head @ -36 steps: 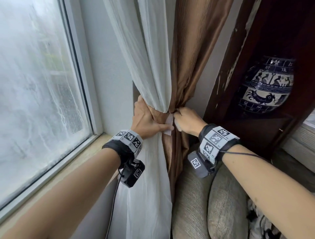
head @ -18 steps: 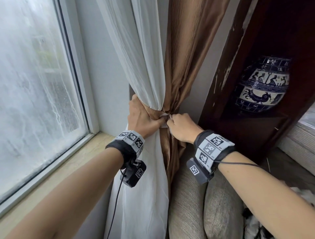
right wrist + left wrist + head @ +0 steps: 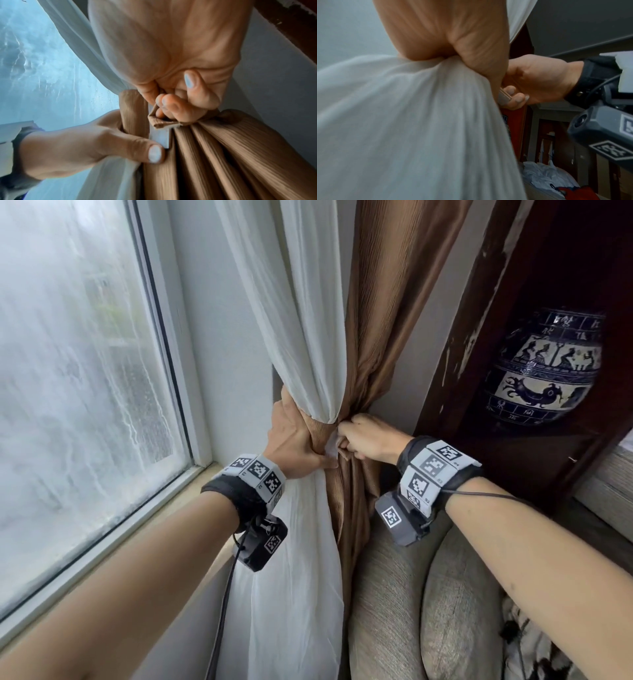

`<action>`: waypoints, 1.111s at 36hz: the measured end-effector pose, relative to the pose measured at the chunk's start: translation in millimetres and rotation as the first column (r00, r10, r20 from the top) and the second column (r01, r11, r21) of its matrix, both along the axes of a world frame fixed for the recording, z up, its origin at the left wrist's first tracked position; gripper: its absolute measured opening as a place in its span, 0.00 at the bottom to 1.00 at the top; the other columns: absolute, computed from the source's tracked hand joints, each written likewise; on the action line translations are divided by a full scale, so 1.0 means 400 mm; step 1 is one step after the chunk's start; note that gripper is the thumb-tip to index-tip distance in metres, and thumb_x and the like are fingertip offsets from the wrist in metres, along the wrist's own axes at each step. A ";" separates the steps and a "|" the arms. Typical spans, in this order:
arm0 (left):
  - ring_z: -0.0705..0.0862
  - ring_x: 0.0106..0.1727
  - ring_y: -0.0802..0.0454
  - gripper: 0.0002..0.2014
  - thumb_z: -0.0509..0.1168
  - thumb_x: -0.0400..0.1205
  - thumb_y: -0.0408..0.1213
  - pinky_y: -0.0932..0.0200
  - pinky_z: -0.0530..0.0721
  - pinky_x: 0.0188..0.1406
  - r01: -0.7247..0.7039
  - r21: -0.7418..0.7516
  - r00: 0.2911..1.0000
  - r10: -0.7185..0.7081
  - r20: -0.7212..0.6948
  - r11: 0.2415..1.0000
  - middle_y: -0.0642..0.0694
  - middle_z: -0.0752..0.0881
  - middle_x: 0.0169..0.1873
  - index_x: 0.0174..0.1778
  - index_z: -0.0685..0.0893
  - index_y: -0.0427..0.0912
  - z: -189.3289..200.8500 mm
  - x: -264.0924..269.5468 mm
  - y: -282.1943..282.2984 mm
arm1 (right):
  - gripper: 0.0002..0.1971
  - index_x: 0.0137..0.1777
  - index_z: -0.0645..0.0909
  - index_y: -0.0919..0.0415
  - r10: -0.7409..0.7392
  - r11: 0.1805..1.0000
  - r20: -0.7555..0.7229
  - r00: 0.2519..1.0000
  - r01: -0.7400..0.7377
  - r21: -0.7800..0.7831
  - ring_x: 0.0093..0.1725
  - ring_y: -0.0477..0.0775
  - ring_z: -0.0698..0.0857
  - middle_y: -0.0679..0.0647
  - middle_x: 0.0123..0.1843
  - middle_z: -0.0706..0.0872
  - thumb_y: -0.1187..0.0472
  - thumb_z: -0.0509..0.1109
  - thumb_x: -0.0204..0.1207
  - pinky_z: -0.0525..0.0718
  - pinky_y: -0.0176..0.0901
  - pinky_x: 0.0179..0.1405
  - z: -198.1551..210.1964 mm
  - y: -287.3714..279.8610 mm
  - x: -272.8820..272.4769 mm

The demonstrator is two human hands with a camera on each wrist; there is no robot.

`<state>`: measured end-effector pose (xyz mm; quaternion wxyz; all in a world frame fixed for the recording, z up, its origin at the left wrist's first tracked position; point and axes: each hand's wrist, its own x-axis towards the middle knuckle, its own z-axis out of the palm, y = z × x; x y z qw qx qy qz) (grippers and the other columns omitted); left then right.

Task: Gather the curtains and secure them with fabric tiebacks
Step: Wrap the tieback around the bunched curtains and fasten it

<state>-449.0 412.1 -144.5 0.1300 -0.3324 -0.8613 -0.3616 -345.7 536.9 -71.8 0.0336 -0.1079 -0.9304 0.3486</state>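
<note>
Head view: both hands (image 3: 294,440) (image 3: 368,436) grip the ribbed brown tieback (image 3: 320,436) cinching soft curtains (image 3: 308,344).

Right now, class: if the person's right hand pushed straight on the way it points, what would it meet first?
The right hand points leftward at the gathered brown curtain; it would probably meet the brown tieback first, then the left hand, though depth is unclear.

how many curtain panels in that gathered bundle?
2. The white sheer curtain hangs on the window side; the brown curtain hangs on the wall side. Both are cinched together by the brown tieback. Further layers behind may be hidden.
</note>
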 end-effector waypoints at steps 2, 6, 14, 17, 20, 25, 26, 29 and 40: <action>0.58 0.73 0.50 0.72 0.76 0.49 0.66 0.55 0.64 0.77 -0.041 0.012 0.999 0.041 -0.033 0.999 0.44 0.59 0.72 0.86 0.52 0.40 -0.011 0.003 0.005 | 0.16 0.31 0.78 0.63 -0.010 0.996 -0.017 1.000 0.009 -0.084 0.24 0.51 0.71 0.51 0.20 0.75 0.61 0.56 0.79 0.71 0.41 0.29 -0.008 -0.003 -0.005; 0.66 0.68 0.48 0.67 0.78 0.49 0.64 0.53 0.76 0.68 -0.053 0.101 0.991 0.064 -0.117 0.994 0.43 0.63 0.67 0.82 0.60 0.35 -0.005 0.009 0.013 | 0.15 0.32 0.76 0.62 -0.026 0.985 0.009 1.000 0.027 -0.172 0.23 0.48 0.76 0.54 0.26 0.78 0.63 0.57 0.80 0.69 0.37 0.22 -0.018 -0.009 -0.005; 0.67 0.70 0.46 0.67 0.74 0.39 0.56 0.48 0.73 0.74 0.043 0.117 0.995 -0.054 0.090 0.992 0.52 0.62 0.67 0.79 0.67 0.35 0.027 -0.025 0.008 | 0.12 0.42 0.74 0.64 0.038 0.994 0.056 0.998 -0.031 -0.107 0.30 0.50 0.84 0.54 0.34 0.82 0.73 0.51 0.80 0.67 0.36 0.20 -0.019 -0.010 -0.010; 0.72 0.70 0.50 0.61 0.77 0.47 0.74 0.51 0.77 0.72 0.041 0.153 0.979 -0.071 0.190 0.987 0.51 0.70 0.66 0.75 0.75 0.45 0.030 -0.033 0.010 | 0.11 0.43 0.75 0.61 0.051 0.996 0.001 0.999 -0.051 -0.073 0.22 0.45 0.82 0.56 0.35 0.82 0.68 0.54 0.85 0.74 0.31 0.19 -0.031 -0.006 -0.005; 0.67 0.73 0.53 0.63 0.73 0.50 0.80 0.57 0.70 0.77 -0.071 0.219 0.991 0.043 0.128 0.973 0.51 0.68 0.69 0.78 0.72 0.44 0.034 0.003 0.022 | 0.16 0.38 0.76 0.56 0.096 0.994 -0.073 0.993 -0.100 -0.044 0.24 0.52 0.82 0.57 0.35 0.84 0.70 0.54 0.84 0.79 0.38 0.27 -0.048 0.000 0.004; 0.71 0.73 0.47 0.54 0.77 0.61 0.68 0.56 0.74 0.69 -0.128 0.315 0.992 0.118 0.050 0.941 0.45 0.71 0.69 0.78 0.69 0.42 0.052 0.045 0.018 | 0.08 0.54 0.75 0.58 0.137 0.938 0.018 0.990 -0.123 -0.325 0.40 0.50 0.89 0.52 0.43 0.86 0.71 0.58 0.85 0.73 0.36 0.29 -0.062 0.033 0.028; 0.75 0.71 0.46 0.49 0.76 0.64 0.66 0.55 0.76 0.66 -0.140 0.330 0.990 0.134 0.041 0.934 0.44 0.74 0.68 0.76 0.71 0.42 0.054 0.041 0.018 | 0.07 0.55 0.76 0.59 0.129 0.917 0.032 0.991 -0.107 -0.385 0.42 0.50 0.89 0.52 0.44 0.87 0.70 0.59 0.86 0.74 0.35 0.30 -0.063 0.043 0.033; 0.83 0.64 0.43 0.40 0.69 0.69 0.69 0.55 0.80 0.58 -0.194 0.264 0.981 0.183 0.065 0.945 0.43 0.82 0.63 0.70 0.79 0.43 0.061 0.021 0.017 | 0.04 0.48 0.79 0.58 0.044 0.913 0.036 0.998 -0.025 -0.407 0.32 0.45 0.89 0.54 0.41 0.87 0.63 0.65 0.85 0.74 0.30 0.25 -0.074 0.063 0.035; 0.84 0.62 0.38 0.39 0.71 0.68 0.67 0.55 0.79 0.53 -0.348 0.278 0.932 0.300 0.201 0.895 0.42 0.86 0.57 0.65 0.80 0.39 0.063 0.011 0.012 | 0.30 0.25 0.85 0.66 -0.128 0.980 -0.152 0.980 0.149 0.131 0.28 0.55 0.83 0.57 0.19 0.82 0.38 0.73 0.73 0.86 0.39 0.38 -0.119 0.019 -0.044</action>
